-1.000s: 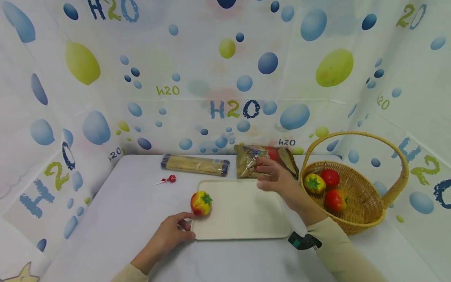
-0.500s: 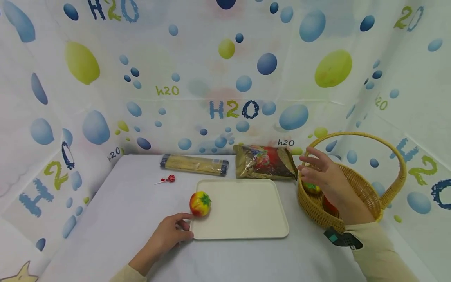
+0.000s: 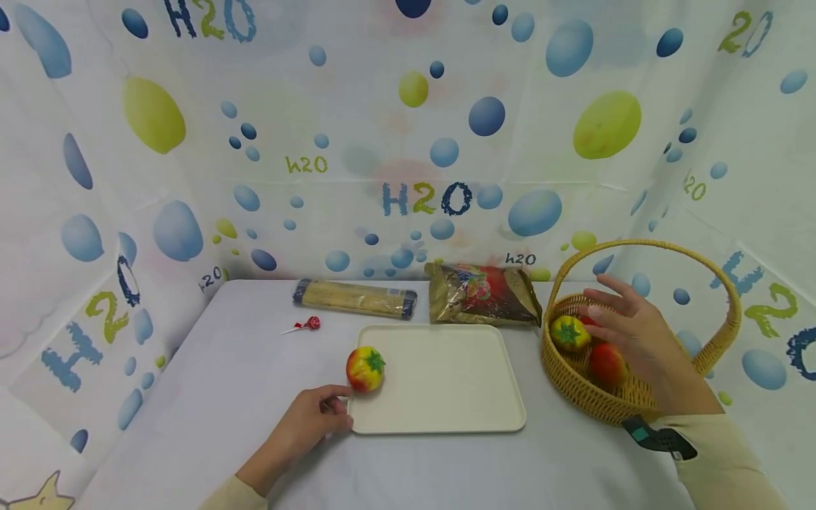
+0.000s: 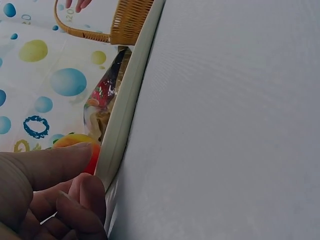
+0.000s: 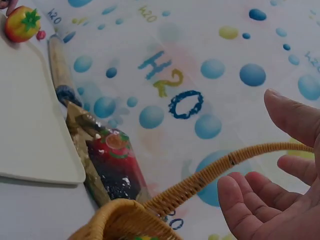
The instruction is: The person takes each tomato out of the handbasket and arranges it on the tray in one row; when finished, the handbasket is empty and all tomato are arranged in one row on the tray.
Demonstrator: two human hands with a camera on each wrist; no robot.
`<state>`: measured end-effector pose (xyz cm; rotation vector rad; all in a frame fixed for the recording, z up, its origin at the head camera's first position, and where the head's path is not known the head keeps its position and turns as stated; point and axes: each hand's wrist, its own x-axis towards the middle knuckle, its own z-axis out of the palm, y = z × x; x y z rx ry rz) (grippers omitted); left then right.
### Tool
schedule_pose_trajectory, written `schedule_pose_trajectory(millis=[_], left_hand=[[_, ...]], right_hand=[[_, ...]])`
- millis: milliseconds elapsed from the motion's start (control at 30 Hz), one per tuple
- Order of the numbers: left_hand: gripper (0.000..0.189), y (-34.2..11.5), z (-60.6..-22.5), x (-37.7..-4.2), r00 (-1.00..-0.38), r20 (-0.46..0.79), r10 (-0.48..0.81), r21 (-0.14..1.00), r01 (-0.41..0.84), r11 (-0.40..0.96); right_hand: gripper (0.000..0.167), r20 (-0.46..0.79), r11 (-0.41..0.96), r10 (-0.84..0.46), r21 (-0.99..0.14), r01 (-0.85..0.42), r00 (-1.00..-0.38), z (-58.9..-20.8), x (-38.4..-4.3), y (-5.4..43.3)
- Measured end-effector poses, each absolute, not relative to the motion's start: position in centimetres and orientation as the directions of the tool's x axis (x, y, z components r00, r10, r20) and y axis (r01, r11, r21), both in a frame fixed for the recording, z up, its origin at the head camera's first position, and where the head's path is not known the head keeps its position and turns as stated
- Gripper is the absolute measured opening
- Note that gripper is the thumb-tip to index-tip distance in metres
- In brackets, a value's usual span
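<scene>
In the head view my left hand (image 3: 310,414) holds the left edge of the cream tray (image 3: 446,382), its index fingertip and thumb right at the rim near the front corner. A shiny red-and-yellow fruit with a green leafy top (image 3: 365,369) sits at the tray's left side, just above that hand. My right hand (image 3: 634,333), fingers spread and loosely bent, is over the wicker basket (image 3: 574,393) and holds nothing. Inside lie a yellow fruit with a green top (image 3: 569,333), a red fruit (image 3: 608,364) and another red one partly hidden behind my fingers.
Behind the tray lie a gold-and-red foil bag (image 3: 484,294) and a wrapped bundle of thin sticks (image 3: 353,298). A red lollipop (image 3: 312,323) lies left of the tray's far corner. The basket's tall handle (image 3: 644,244) arches over it. Patterned cloth (image 3: 357,106) hangs around the table.
My right hand has moved right, from above the tray's far right side to over the basket. The left hand, the tray and the fruit on it stay where they were.
</scene>
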<state>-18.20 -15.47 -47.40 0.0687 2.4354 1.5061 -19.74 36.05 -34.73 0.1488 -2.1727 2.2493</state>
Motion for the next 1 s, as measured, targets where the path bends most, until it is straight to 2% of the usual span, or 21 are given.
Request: schedule_pose_trajectory(millis=[267, 433, 567, 733, 900, 1000], left_hand=[[0.046, -15.3, -47.2, -18.2, -0.961, -0.224, 0.161, 0.894, -0.136, 0.428], [0.046, -15.4, -47.2, -18.3, -0.959, -0.235, 0.161, 0.901, -0.153, 0.407], [0.046, -15.4, -47.4, -18.4, -0.955, -0.251, 0.159, 0.903, -0.171, 0.395], [0.047, -15.5, -47.6, -18.5, -0.953, -0.257, 0.16, 0.903, -0.178, 0.391], [0.049, -15.4, -47.6, -18.4, -0.952, -0.255, 0.167, 0.902, -0.172, 0.397], [0.05, -15.5, -47.6, -18.4, -0.952, -0.252, 0.176, 0.903, -0.166, 0.395]], right_hand=[[0.064, 0.001, -0.123, 0.001, -0.992, -0.002, -1.0, -34.0, -19.6, 39.9], [0.069, -0.066, -0.104, 0.054, -0.993, 0.06, -0.996, -34.3, -20.3, 42.0], [0.067, -0.1, -0.094, 0.068, -0.991, 0.093, -0.993, -34.9, -21.1, 43.5], [0.055, -0.126, -0.106, 0.063, -0.987, 0.119, -0.99, -35.7, -21.9, 44.9], [0.038, -0.206, -0.135, 0.063, -0.971, 0.196, -0.976, -36.2, -22.5, 45.9], [0.036, -0.24, -0.141, 0.066, -0.963, 0.229, -0.969, -36.6, -22.8, 46.4]])
